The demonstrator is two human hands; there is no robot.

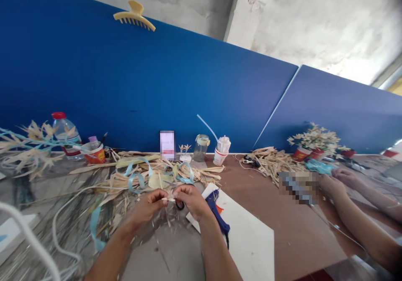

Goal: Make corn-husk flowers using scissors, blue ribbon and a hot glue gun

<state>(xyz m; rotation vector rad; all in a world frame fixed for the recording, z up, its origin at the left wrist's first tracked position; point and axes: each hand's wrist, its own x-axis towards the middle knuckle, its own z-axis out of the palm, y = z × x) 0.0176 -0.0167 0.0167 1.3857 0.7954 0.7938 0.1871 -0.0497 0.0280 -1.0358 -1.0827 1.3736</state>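
My left hand and my right hand meet over the table's near middle, fingertips pinched on a small pale piece of dried husk. Each hand is closed on one side of it. Behind the right fingers shows a dark loop, seemingly a scissors handle; whether the hand touches it I cannot tell. A blue glue gun lies just right of my right wrist, on a white board. Dried husk strips and a curly light-blue ribbon spread beyond my hands.
A white cable loops at left. Along the blue partition stand a bottle, a red cup, a phone, a glass jar and a paper cup. At right, a co-worker's hands are near more husks.
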